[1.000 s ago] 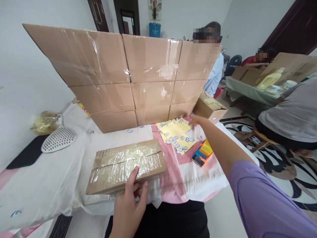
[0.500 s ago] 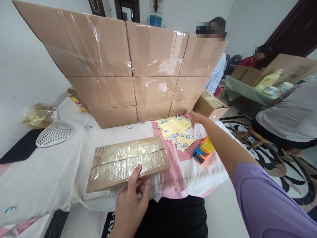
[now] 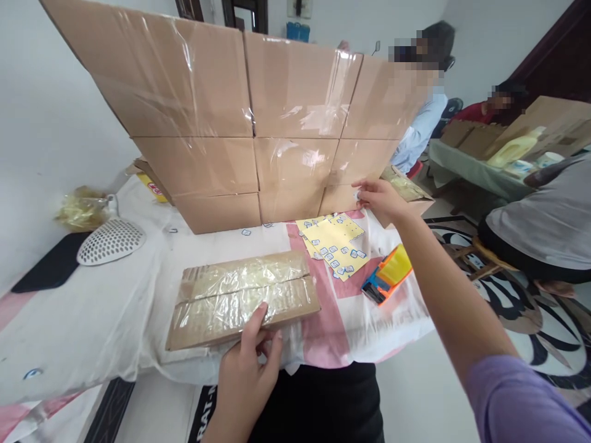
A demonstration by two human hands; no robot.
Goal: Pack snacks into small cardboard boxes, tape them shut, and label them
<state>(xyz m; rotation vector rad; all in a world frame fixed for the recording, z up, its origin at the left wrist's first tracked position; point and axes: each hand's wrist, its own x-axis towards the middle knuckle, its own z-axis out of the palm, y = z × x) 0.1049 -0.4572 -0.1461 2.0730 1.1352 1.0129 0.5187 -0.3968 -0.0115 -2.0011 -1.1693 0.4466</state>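
A flat cardboard box (image 3: 242, 297) wrapped in clear tape lies on the cloth-covered table (image 3: 92, 320) in front of me. My left hand (image 3: 247, 372) grips its near edge, thumb on top. My right hand (image 3: 378, 198) is raised beyond the yellow sticker sheets (image 3: 335, 242), fingers pinched on a small sticker. It hovers close to the lower right corner of the wall of taped cardboard boxes (image 3: 258, 117).
An orange tape dispenser (image 3: 386, 275) lies right of the sheets. A white perforated scoop (image 3: 111, 240) and a black mat (image 3: 50, 268) sit at the left. Another box (image 3: 409, 191) stands behind my right hand. Other people sit at the right near a second table (image 3: 466, 169).
My right hand has lifted off the yellow sticker sheets and risen toward the box wall, holding a small sticker. My left hand stays on the flat box.
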